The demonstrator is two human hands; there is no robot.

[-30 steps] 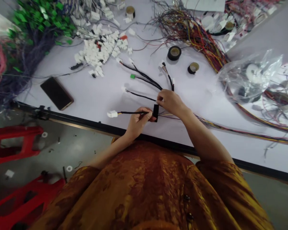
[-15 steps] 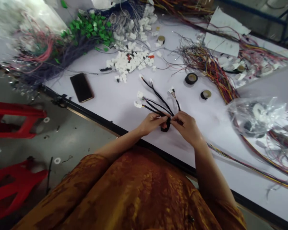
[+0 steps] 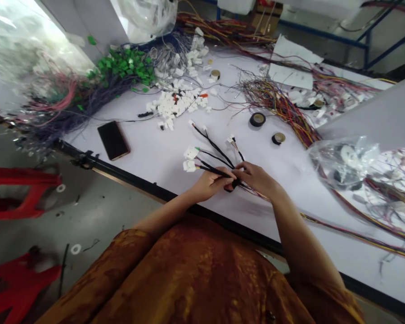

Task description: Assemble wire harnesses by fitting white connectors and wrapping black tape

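Observation:
Near the table's front edge, my left hand (image 3: 213,183) is closed on a wire harness (image 3: 217,150) where its black-wrapped branches meet. My right hand (image 3: 255,178) pinches the same junction from the other side, its fingertips touching or almost touching the left ones. White connectors (image 3: 190,159) tip the branches, which fan out away from me. A dark roll that looks like black tape (image 3: 230,186) shows just under the fingers, partly hidden by them. Thin coloured wires run from the junction to the right, beneath my right hand.
Two black tape rolls (image 3: 258,119) lie beyond my right hand. A phone (image 3: 114,140) rests at the left. Loose white connectors (image 3: 178,103), green connectors (image 3: 124,66) and a wire bundle (image 3: 286,108) lie farther back. A plastic bag (image 3: 346,162) is at the right.
The whole view has shifted slightly. The left-hand branches have swung, their white connectors now turned more towards me. Coloured wires now show under my right hand, whose fingers have moved over the junction.

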